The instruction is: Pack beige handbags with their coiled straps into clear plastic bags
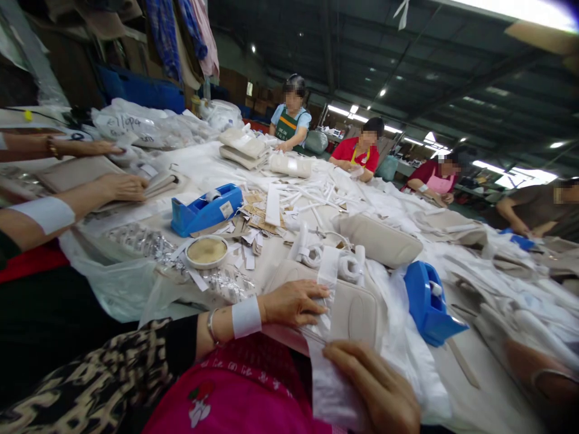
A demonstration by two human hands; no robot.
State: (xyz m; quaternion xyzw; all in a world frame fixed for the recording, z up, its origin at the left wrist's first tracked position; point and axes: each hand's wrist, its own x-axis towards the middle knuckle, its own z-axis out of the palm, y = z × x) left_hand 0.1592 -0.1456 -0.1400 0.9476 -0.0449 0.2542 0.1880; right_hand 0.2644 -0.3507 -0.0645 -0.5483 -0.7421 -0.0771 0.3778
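Observation:
In front of me lies a beige bag (355, 316) with a stitched curved seam. Across it runs a white translucent strip (332, 386), hanging down over the near edge of the bag. My left hand (294, 304) rests on the bag with fingers stretched out, their tips touching the strip. My right hand (375, 386) grips the lower part of the strip, thumb along its edge; its other fingers are partly hidden. White wrapped rolls (350, 268) sit at the bag's far edge.
Blue tape dispensers (208, 208) (429, 304) stand left and right. A round dish (207, 251) sits near paper tags (260, 223). Another beige bag (380, 239) lies behind. A co-worker's hands (122, 187) are at the left; several people work across the table.

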